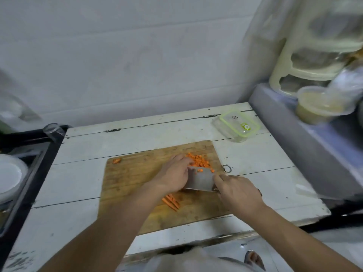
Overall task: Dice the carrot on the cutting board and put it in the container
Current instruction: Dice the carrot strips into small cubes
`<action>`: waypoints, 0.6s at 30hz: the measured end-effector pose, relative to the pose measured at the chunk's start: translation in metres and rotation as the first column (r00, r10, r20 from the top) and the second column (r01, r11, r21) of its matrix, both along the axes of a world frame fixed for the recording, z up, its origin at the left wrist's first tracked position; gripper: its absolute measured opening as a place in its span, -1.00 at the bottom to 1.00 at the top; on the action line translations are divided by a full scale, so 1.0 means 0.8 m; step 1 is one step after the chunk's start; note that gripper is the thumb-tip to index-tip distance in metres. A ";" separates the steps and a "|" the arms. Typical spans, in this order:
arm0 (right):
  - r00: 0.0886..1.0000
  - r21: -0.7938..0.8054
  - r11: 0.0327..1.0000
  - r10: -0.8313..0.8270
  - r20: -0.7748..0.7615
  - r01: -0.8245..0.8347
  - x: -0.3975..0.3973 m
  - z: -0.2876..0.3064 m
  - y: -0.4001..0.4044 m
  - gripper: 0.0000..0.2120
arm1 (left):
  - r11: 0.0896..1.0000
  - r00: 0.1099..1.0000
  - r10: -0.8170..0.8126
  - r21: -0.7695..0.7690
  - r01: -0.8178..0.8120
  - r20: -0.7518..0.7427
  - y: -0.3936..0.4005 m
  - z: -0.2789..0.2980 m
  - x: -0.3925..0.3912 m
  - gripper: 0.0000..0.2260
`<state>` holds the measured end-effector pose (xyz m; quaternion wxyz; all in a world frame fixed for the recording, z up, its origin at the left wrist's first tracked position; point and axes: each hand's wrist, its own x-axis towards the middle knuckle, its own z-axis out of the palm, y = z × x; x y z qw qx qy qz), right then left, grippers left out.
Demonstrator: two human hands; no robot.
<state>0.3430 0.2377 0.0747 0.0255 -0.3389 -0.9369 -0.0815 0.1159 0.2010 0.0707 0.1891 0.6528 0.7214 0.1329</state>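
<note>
Dicing near the cutting board [137, 173]'s far right corner, right hand [238, 190] gripping the cleaver [200, 178], left hand [172, 174] curled over the carrot sticks [171, 201], diced carrot [199, 160] piling beyond the blade, container [238, 125] lidded at the table [78, 154]'s far right corner — best keeping knuckles against the blade, fingertips tucked.

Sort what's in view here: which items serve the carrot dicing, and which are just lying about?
In use: cutting board, cleaver, diced carrot, carrot sticks, lidded container, left hand, right hand.
Lying about: tub, glass, metal ring.
</note>
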 end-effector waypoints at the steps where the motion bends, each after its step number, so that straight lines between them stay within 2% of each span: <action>1: 1.000 -0.006 1.000 -0.002 0.006 0.002 0.000 0.000 0.000 -0.55 | 0.999 0.999 -0.034 0.019 0.034 0.015 -0.001 0.004 0.005 -0.61; 3: 1.000 -0.022 1.000 -0.001 0.030 0.001 -0.001 -0.003 -0.001 -0.52 | 0.993 0.989 -0.119 -0.003 0.120 0.089 -0.005 0.006 0.015 -0.61; 5: 0.997 -0.033 0.999 0.001 0.078 0.002 -0.004 -0.007 -0.002 -0.48 | 0.990 0.982 -0.136 -0.030 0.141 0.128 -0.004 -0.002 0.020 -0.61; 8: 0.996 -0.042 0.999 -0.001 0.092 0.005 -0.010 -0.009 -0.005 -0.47 | 0.999 0.997 -0.035 0.009 0.035 0.073 0.006 -0.006 0.012 -0.59; 10: 0.998 -0.045 0.999 0.024 0.061 -0.021 -0.014 -0.010 -0.006 -0.47 | 0.996 0.995 0.038 0.079 -0.045 0.092 0.005 -0.006 0.003 -0.60; 11: 0.998 -0.046 0.998 0.036 0.044 -0.034 -0.016 -0.009 -0.006 -0.49 | 0.994 0.992 0.020 0.106 -0.033 0.124 0.001 -0.004 0.003 -0.60; 14: 0.997 -0.010 0.997 0.081 -0.002 -0.081 -0.026 -0.003 -0.007 -0.57 | 0.979 0.968 -0.202 0.065 0.194 0.150 -0.014 -0.001 0.018 -0.54; 15: 0.995 0.002 0.995 0.099 -0.012 -0.099 -0.029 0.000 -0.009 -0.60 | 0.976 0.969 -0.216 0.032 0.213 0.124 -0.014 -0.005 0.021 -0.53; 18: 0.993 0.031 0.993 0.113 -0.030 -0.112 -0.034 0.003 -0.011 -0.59 | 0.995 0.992 -0.100 -0.003 0.100 0.079 0.004 -0.016 0.008 -0.52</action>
